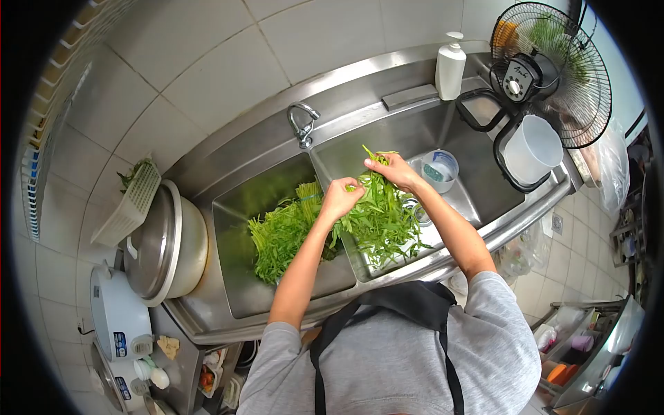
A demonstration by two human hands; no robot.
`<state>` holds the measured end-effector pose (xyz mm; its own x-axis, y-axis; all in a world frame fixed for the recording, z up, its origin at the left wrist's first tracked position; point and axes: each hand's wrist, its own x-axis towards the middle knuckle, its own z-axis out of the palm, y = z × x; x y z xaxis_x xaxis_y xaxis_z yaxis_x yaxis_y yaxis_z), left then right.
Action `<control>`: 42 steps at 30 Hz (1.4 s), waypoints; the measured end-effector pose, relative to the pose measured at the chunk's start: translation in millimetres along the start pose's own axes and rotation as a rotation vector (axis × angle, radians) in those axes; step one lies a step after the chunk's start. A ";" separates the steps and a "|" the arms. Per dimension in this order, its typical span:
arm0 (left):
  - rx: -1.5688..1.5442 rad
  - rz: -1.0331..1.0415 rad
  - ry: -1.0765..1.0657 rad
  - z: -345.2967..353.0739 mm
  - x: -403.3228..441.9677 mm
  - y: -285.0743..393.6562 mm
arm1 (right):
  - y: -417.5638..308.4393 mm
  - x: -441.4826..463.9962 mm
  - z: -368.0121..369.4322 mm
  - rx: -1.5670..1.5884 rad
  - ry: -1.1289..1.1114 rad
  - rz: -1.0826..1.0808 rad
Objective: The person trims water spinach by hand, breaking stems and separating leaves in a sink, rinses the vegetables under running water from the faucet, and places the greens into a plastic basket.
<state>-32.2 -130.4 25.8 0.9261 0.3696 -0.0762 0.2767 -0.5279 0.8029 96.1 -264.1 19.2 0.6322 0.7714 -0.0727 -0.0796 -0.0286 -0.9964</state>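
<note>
My right hand (393, 171) is closed around stems of leafy greens that look like water spinach (377, 221), above the right sink basin (477, 176). Their leaves hang down and spread over the basin floor by the divider. My left hand (341, 197) is pinched close beside it, with a bit of green at the fingertips; exactly what it grips there is partly hidden. More water spinach (287, 235) is heaped in the left sink basin (238, 194), where part of it appears tied in a bundle.
A faucet (302, 124) stands behind the divider. A clear round tub (440, 171) sits in the right basin. Farther right are a soap pump bottle (451, 67), a white bucket (534, 153) and a fan (551, 72). At left, a lidded pot (187, 238) and a basket (130, 202).
</note>
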 end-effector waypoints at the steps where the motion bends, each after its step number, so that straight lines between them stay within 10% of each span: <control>1: -0.022 0.011 0.003 -2.6 -2.5 1.6 | 1.2 0.5 -0.7 -0.082 0.040 -0.023; 11: 0.226 -0.046 -0.024 -13.0 -19.9 40.1 | 1.6 6.0 -5.7 -0.168 0.343 0.038; 36: -0.307 -0.180 -0.484 -37.9 -16.3 -18.4 | -22.9 -12.4 -32.0 -0.389 -0.369 0.150; 42: -0.044 0.101 -0.194 -39.0 -8.4 -2.5 | -21.2 -7.1 -24.4 -0.498 -0.368 0.154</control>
<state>-50.7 -102.4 47.5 0.9817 0.1601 -0.1028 0.1723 -0.5191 0.8372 112.2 -284.4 39.8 0.3293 0.9001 -0.2853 0.2754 -0.3806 -0.8828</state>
